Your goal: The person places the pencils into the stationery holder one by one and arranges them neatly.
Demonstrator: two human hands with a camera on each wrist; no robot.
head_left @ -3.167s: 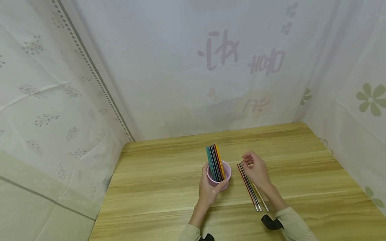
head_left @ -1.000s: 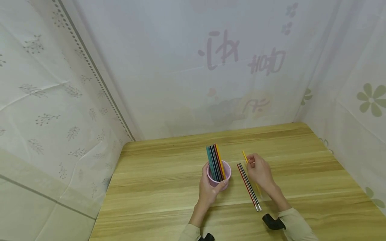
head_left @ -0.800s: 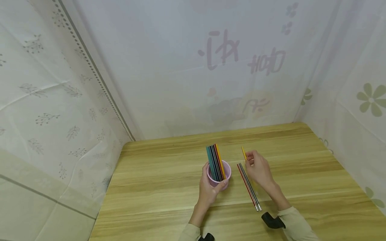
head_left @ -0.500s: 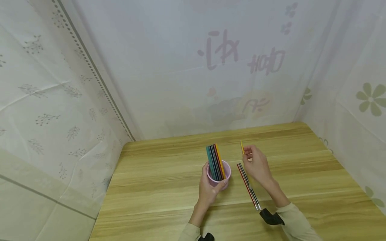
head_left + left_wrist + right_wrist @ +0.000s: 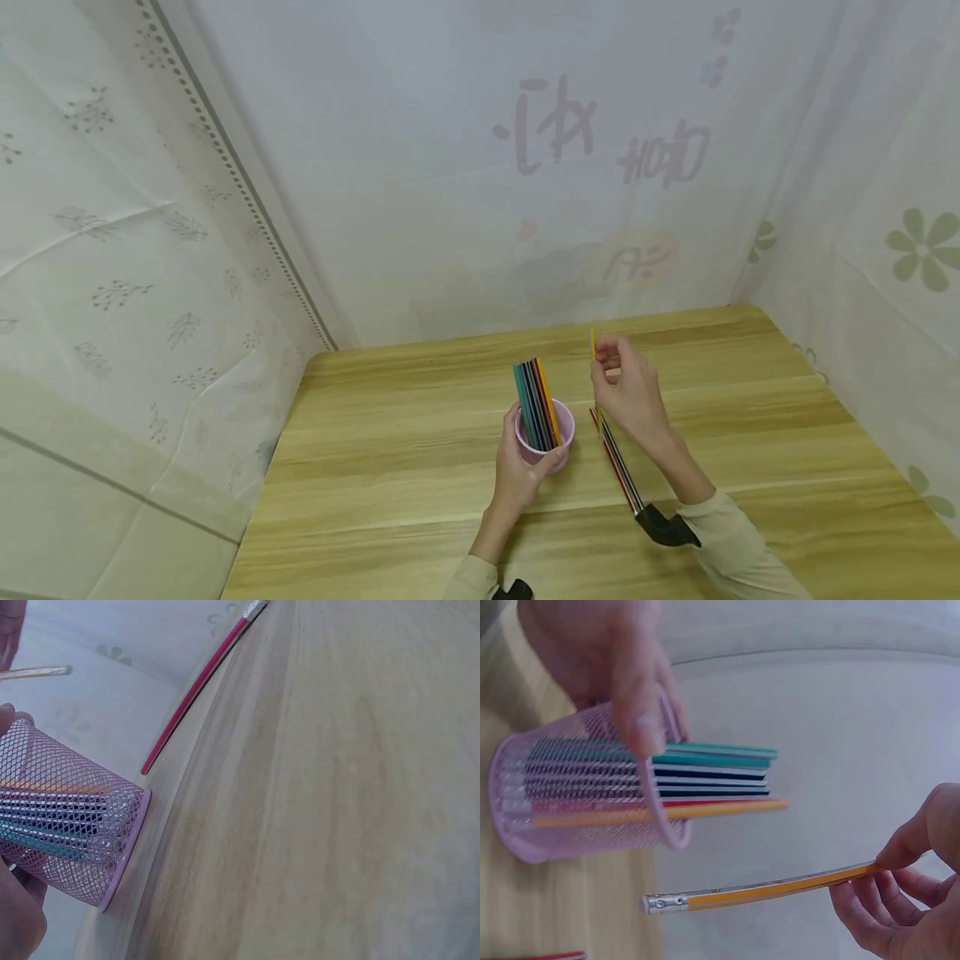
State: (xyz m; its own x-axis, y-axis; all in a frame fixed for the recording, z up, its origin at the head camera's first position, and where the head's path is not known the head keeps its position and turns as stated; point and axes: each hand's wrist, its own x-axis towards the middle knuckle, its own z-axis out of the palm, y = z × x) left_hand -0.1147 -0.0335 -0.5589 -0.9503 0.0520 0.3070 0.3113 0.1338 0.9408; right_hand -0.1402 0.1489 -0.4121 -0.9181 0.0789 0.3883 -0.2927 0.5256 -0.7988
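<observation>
My left hand (image 5: 519, 482) grips a pink mesh pencil cup (image 5: 585, 844) standing on the table, fingers and thumb round its side. Inside it lean several pencils (image 5: 534, 408), teal, black, red and yellow, eraser ends down. To the right my right hand (image 5: 632, 392) pinches a yellow pencil (image 5: 780, 887) between thumb and fingers, raised above the table. Its silver ferrule and eraser end points down, apart from the cup. Beneath it, red and black pencils (image 5: 618, 465) lie side by side on the wood; in the left wrist view a red pencil (image 5: 196, 688) shows.
The wood-grain table (image 5: 390, 467) ends at a patterned white cloth (image 5: 420, 208) behind and on both sides. Black wrist mounts (image 5: 666, 528) stick out at both cuffs; the right one overlaps the eraser ends of the lying pencils in the head view.
My right hand has taken the yellow pencil from beside the lying ones, lifted it, and moved it farther back and left, turning it more upright. The left hand and cup have stayed in place.
</observation>
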